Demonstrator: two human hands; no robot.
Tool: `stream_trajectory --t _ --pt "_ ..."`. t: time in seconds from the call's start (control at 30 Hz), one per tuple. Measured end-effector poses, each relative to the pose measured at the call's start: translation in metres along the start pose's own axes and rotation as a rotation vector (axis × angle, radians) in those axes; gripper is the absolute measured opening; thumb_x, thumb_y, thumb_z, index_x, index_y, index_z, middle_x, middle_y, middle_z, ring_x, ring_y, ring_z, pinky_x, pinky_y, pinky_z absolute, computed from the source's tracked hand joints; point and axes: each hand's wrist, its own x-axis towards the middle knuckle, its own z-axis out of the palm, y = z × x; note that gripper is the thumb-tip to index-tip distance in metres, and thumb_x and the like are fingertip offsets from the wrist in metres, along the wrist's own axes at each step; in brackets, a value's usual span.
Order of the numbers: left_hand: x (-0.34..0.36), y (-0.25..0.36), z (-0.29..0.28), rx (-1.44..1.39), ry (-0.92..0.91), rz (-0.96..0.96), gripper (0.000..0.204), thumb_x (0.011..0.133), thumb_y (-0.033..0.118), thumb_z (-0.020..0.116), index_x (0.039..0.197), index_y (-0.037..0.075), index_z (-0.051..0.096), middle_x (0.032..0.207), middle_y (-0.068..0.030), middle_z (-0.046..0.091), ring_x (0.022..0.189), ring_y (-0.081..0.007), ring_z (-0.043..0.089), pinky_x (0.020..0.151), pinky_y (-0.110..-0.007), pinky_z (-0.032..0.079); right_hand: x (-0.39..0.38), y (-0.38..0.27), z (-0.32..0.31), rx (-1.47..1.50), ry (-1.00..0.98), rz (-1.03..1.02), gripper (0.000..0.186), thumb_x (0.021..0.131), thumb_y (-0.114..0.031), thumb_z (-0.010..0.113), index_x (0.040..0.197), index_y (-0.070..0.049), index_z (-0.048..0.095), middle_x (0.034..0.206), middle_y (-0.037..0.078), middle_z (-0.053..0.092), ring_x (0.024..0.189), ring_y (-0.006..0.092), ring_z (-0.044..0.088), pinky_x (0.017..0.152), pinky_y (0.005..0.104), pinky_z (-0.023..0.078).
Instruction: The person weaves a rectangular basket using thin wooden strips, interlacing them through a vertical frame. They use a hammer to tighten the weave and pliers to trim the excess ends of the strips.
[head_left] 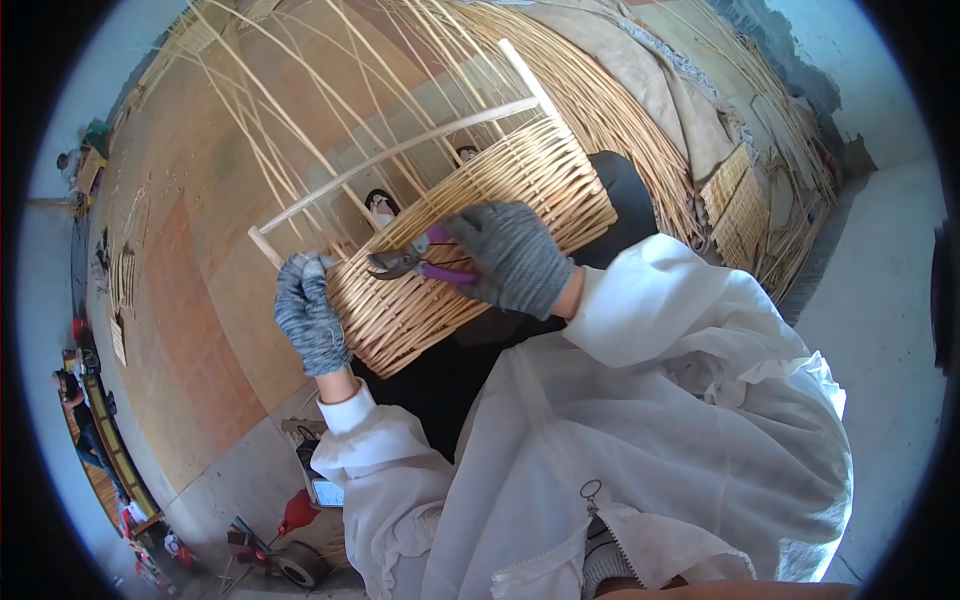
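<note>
A partly woven wicker basket rests tilted across my lap, its long loose willow rods fanning out away from me. A pale wooden frame bar runs along its far side between two short end posts. My right hand, in a grey knit glove, is closed around purple-handled pruning shears. Their dark blades lie just over the woven wall, pointing left. My left hand, gloved the same way, grips the basket's left end near the post, its fingertips partly hidden behind the edge.
A big bundle of willow rods lies at the right beside a beige cloth. Woven panels stand near the right wall. A red object and a small wheel sit at lower left. Another person is at far left.
</note>
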Motion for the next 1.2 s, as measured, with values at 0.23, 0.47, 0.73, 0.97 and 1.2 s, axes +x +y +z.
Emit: stream_trajectory --t 0.23,0.47,0.73,0.97,1.2 --pt "-0.013 0.014 -0.005 0.016 -0.035 0.016 0.020 0.090 0.018 0.055 0.094 -0.001 0.059 0.087 -0.0046 0.060 0.082 -0.0136 0.054 0.079 -0.027 0.044 0.018 -0.011 0.022 0.048 -0.093 0.053 0.047 0.069 -0.030 0.068 0.106 -0.005 0.055 0.091 0.015 0.059 0.088 0.0311 0.059 0.077 0.0419 0.046" --pt "0.004 0.045 0.042 0.221 -0.219 0.160 0.029 0.088 0.029 0.056 0.093 0.001 0.061 0.084 -0.0095 0.063 0.081 -0.0213 0.059 0.077 -0.031 0.045 -0.028 0.019 -0.010 0.237 -0.195 0.199 0.055 0.066 -0.041 0.070 0.106 -0.006 0.057 0.091 0.015 0.061 0.086 0.0308 0.060 0.077 0.0387 0.048" --pt "0.025 0.019 0.069 0.649 -0.540 0.223 0.022 0.089 0.011 0.050 0.108 0.004 0.058 0.109 -0.0177 0.058 0.099 -0.0336 0.056 0.089 -0.034 0.043 -0.073 0.070 -0.052 0.287 -0.020 0.398 0.064 0.060 -0.042 0.076 0.109 -0.005 0.055 0.097 0.015 0.060 0.090 0.0300 0.060 0.081 0.0372 0.047" --pt "0.079 0.015 0.061 0.665 -1.034 0.057 0.014 0.086 0.009 0.053 0.094 0.000 0.060 0.087 -0.0187 0.061 0.085 -0.0346 0.058 0.078 -0.035 0.045 -0.050 0.056 -0.034 0.131 -0.020 0.211 0.062 0.062 -0.038 0.075 0.110 -0.005 0.055 0.090 0.016 0.059 0.085 0.0331 0.059 0.078 0.0393 0.048" --pt "0.016 0.012 0.057 0.525 -0.302 0.399 0.013 0.088 0.009 0.052 0.091 -0.001 0.060 0.096 -0.0162 0.057 0.087 -0.0302 0.056 0.082 -0.035 0.044 -0.015 0.050 -0.011 0.063 0.072 -0.003 0.057 0.064 -0.029 0.071 0.111 0.000 0.054 0.091 0.015 0.058 0.086 0.0313 0.057 0.077 0.0405 0.045"
